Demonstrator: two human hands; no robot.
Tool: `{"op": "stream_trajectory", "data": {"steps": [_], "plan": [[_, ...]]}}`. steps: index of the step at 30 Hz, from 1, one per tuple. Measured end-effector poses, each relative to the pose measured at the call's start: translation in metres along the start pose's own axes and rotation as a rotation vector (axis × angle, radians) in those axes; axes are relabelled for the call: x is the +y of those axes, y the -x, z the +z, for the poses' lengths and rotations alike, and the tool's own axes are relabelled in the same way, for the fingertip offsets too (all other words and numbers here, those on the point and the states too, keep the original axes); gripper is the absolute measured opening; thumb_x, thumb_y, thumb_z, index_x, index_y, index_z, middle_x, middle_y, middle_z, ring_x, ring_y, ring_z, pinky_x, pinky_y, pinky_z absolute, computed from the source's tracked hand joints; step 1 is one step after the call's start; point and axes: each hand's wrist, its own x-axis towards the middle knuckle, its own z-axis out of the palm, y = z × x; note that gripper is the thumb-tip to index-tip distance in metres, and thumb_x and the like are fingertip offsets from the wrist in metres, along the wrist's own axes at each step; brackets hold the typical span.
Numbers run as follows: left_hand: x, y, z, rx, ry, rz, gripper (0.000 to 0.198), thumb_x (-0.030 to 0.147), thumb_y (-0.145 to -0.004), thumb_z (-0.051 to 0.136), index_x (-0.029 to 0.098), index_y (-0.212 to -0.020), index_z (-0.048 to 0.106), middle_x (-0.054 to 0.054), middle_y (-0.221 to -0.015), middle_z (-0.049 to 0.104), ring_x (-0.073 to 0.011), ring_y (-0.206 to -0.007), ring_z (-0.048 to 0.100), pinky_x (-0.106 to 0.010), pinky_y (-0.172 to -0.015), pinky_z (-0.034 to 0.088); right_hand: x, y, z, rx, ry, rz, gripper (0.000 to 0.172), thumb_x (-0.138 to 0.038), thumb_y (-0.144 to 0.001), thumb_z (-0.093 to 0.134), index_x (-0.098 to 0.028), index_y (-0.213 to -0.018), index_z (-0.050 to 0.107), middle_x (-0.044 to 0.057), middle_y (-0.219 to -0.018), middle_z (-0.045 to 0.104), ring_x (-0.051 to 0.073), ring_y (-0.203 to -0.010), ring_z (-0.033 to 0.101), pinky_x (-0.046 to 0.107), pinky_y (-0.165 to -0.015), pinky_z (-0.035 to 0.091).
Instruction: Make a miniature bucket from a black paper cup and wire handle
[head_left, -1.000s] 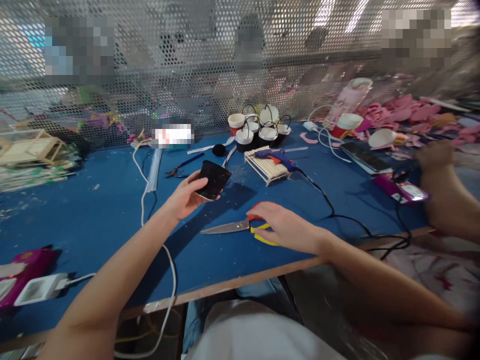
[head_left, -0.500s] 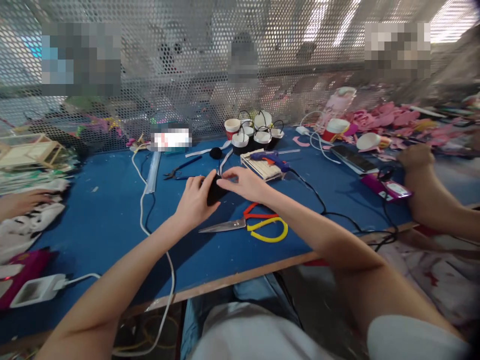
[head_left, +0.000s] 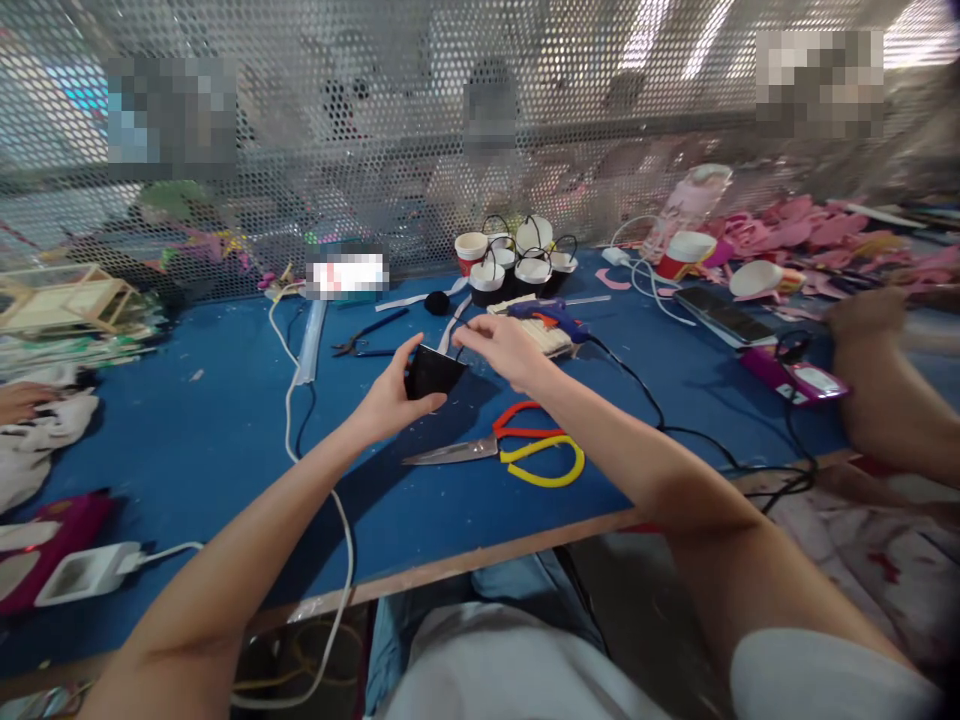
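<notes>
My left hand [head_left: 394, 392] is wrapped around a small black-covered cup [head_left: 435, 374], tilted on its side above the blue table. Just right of the cup's rim, my right hand [head_left: 501, 346] has its fingertips pinched together. A thin dark strand shows near those fingertips, but what they hold is too small to make out. Below the hands lie scissors [head_left: 499, 447] with one red and one yellow handle. Pliers [head_left: 369, 335] with blue handles rest beyond my left hand. A blue glue gun [head_left: 553, 318] lies on a pale stack beyond my right hand.
Several black cups with thin looped handles [head_left: 532, 272] stand near the mesh screen, beside a red cup [head_left: 471, 250]. A black ball [head_left: 436, 303] lies by a white ribbon. A white cable [head_left: 289, 430] crosses the left side. A phone [head_left: 724, 316] and another person's arm [head_left: 877, 390] are at right.
My right hand has drawn away from the cup, up and to the right. More of the black cup now shows in my left hand, which has turned it slightly. The view has shifted a little.
</notes>
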Motion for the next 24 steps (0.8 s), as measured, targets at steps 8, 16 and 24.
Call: {"op": "stream_trajectory", "data": {"steps": [8,16,24], "plan": [[0.003,-0.008,-0.011,0.090,0.540,-0.145,0.083,0.024,-0.061,0.073,0.027,-0.133,0.032,-0.009,-0.119,0.051,-0.0220,-0.102,0.056,-0.035,-0.081,0.051,0.029,0.023,-0.046,0.031,0.266,0.035,0.025,-0.028,-0.077,0.056,-0.011,-0.095,0.059,0.009,-0.087,0.063,0.016,-0.075,0.058,0.031,-0.072,0.046],[0.000,-0.011,-0.020,0.337,0.149,0.132,0.089,0.027,-0.056,0.076,0.027,-0.132,0.031,-0.011,-0.127,0.047,-0.0251,-0.117,0.047,-0.043,-0.098,0.040,0.023,0.098,-0.036,-0.544,0.691,-0.264,0.050,-0.011,-0.070,0.054,-0.015,-0.120,0.052,0.015,-0.114,0.055,0.026,-0.107,0.052,0.043,-0.088,0.045],[0.004,-0.007,-0.029,0.542,-0.625,0.322,0.068,0.035,-0.062,0.072,0.021,-0.122,0.043,-0.012,-0.117,0.043,-0.0299,-0.114,0.043,-0.047,-0.096,0.037,0.024,0.098,-0.028,-0.593,0.812,-0.156,0.061,-0.007,-0.067,0.051,-0.009,-0.127,0.049,0.018,-0.102,0.057,0.029,-0.096,0.054,0.044,-0.083,0.046]]}}
